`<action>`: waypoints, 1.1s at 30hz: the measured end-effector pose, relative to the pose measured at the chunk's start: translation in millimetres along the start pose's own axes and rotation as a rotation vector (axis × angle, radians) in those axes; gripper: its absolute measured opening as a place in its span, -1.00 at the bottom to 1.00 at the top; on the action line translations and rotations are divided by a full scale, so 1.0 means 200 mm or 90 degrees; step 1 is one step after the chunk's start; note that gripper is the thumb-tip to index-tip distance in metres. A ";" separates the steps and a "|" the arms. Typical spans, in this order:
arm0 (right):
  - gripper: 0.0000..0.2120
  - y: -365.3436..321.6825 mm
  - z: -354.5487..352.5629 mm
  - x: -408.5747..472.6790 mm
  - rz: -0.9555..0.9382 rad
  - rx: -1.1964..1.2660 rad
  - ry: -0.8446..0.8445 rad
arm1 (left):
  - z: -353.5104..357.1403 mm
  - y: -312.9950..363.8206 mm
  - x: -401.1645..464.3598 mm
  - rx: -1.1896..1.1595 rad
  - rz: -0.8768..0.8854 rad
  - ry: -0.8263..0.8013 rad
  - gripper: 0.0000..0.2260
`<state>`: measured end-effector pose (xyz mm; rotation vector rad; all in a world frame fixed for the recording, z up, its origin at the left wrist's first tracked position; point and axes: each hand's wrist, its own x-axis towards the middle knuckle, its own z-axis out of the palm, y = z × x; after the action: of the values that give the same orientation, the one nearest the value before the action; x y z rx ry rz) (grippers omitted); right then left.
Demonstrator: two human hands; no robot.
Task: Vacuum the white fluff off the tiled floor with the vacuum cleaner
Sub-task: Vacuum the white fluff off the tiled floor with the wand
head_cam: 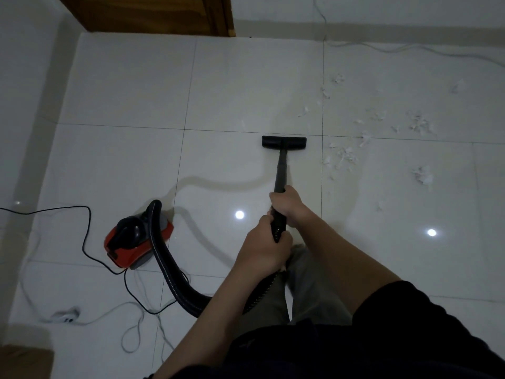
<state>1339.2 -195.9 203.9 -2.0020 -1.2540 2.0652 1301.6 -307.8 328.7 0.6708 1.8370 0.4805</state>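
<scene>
A black vacuum wand (281, 170) runs forward from my hands to a flat black floor nozzle (283, 143) resting on the white tiles. My right hand (288, 205) grips the wand higher up, and my left hand (263, 250) holds it just behind, where the ribbed hose (166, 266) begins. The hose curves left to the red and black vacuum body (136, 239) on the floor. White fluff (341, 157) lies scattered to the right of the nozzle, with more clumps (420, 124) further right and another (423, 176) below those. The nozzle is left of the fluff, not touching it.
A black power cord (87, 236) loops left of the vacuum body toward a white socket strip (65, 317) with grey cable. A wooden door (153, 15) stands at the top. A white cable (396, 47) runs along the far wall. My legs (308, 285) are below my hands.
</scene>
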 end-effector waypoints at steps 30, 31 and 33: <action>-0.48 0.68 0.01 -0.40 0.048 0.004 -0.061 | 0.48 -0.44 -0.57 -0.034 -0.037 0.069 -0.76; -0.49 0.70 0.01 -0.41 0.054 0.002 -0.060 | 0.48 -0.45 -0.58 -0.032 -0.039 0.066 -0.77; -0.51 0.74 0.02 -0.43 0.061 -0.003 -0.057 | 0.49 -0.47 -0.61 -0.034 -0.042 0.060 -0.76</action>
<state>1426.6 -343.2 197.0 -2.0305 -1.1997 2.2205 1406.2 -458.3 323.7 0.5573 1.9210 0.5229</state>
